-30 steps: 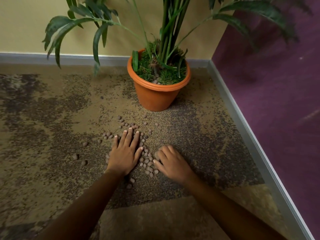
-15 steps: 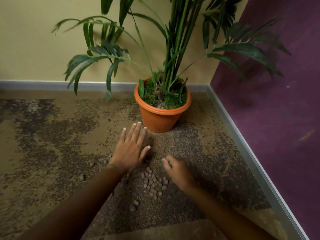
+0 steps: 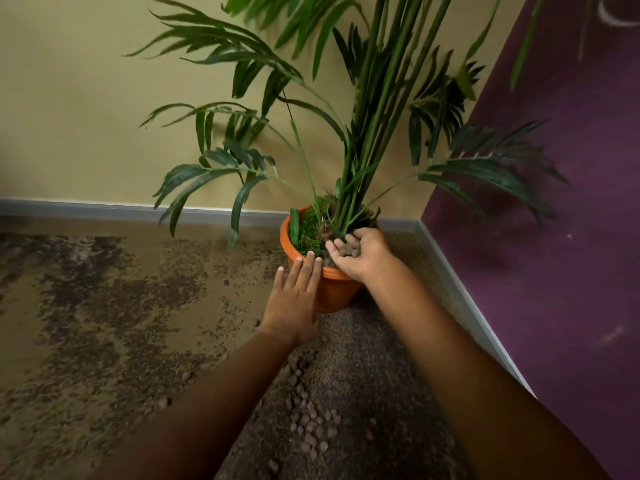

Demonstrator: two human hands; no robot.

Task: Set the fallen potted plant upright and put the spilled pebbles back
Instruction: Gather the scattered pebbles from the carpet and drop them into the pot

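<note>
Pot upright, orange, mossy; pebbles in cupped right hand.

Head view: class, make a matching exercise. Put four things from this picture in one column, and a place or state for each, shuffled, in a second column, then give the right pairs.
Things:
1. Pot
2. Right hand
3. Left hand
4. Pebbles on the floor

Places or states:
A. Flat, fingers stretched toward the pot's rim
B. Scattered on the carpet between the two forearms
C. Upright in the corner of the two walls
D. Cupped over the pot, holding pebbles

Pairs: 1-C, 2-D, 3-A, 4-B
</note>
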